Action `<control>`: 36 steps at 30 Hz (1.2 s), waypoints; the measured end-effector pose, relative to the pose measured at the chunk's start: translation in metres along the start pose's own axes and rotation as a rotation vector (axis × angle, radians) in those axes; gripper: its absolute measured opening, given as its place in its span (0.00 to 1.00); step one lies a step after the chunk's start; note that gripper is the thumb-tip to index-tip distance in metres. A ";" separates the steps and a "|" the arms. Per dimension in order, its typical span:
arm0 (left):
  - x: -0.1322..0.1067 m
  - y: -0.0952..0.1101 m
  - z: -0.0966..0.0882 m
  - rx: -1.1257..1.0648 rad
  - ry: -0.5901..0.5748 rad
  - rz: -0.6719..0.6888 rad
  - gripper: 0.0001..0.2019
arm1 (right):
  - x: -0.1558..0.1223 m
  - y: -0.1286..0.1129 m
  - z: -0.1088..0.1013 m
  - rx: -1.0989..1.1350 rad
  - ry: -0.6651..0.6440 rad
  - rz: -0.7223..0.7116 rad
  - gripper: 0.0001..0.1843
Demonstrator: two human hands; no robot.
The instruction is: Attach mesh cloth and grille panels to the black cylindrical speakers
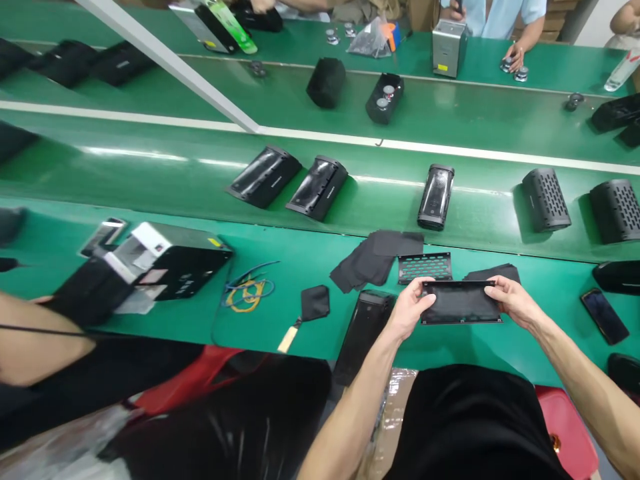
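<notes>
Between my two hands I hold a black rectangular panel (461,303) with a dark mesh-like sheet across it, above the green bench. My left hand (411,308) grips its left end, thumb on the face. On the right end, my right hand (513,300) pinches the corner. Just behind it lies a perforated black grille panel (425,267). Dark fabric sheets (367,260) are fanned out to the left of that grille, and more dark sheets (493,273) lie partly behind my right hand. A black speaker housing (363,327) rests beside my left forearm.
Several black speaker housings, one a glossy-fronted unit (436,197), stand on the green conveyor (380,207). A phone (604,316) lies at right. Left are a black cloth piece (315,303), coiled cables (245,295) and a boxy machine (193,263). A neighbour's arm (40,340) reaches in; people sit opposite.
</notes>
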State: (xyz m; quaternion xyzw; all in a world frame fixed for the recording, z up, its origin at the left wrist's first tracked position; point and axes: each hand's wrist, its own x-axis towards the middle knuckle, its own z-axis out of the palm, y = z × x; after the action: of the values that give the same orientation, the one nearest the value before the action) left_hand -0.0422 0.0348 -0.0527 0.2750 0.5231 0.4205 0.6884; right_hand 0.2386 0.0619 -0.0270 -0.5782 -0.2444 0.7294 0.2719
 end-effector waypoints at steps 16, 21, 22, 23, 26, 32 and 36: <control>-0.036 -0.016 0.023 -0.077 0.002 -0.087 0.25 | -0.058 0.032 -0.013 -0.008 0.026 -0.095 0.26; -0.037 -0.018 0.025 -0.046 -0.026 -0.073 0.27 | -0.064 0.033 -0.014 -0.003 0.062 -0.117 0.24; -0.037 -0.018 0.025 -0.039 -0.027 -0.073 0.27 | -0.065 0.033 -0.014 0.001 0.059 -0.116 0.24; -0.037 -0.018 0.025 -0.030 -0.027 -0.072 0.27 | -0.066 0.033 -0.014 0.004 0.054 -0.116 0.24; -0.037 -0.018 0.026 -0.026 -0.033 -0.074 0.27 | -0.068 0.034 -0.016 0.011 0.044 -0.122 0.23; -0.040 -0.016 0.026 -0.106 -0.133 -0.078 0.28 | -0.068 0.037 -0.020 0.009 0.062 -0.126 0.24; -0.041 -0.017 0.024 -0.161 -0.186 -0.070 0.28 | -0.067 0.040 -0.024 0.022 0.077 -0.124 0.25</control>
State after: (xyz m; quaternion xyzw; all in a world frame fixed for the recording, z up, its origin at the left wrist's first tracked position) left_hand -0.0186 -0.0077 -0.0388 0.2382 0.4308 0.4098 0.7679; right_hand 0.2694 -0.0122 -0.0108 -0.5867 -0.2610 0.6909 0.3321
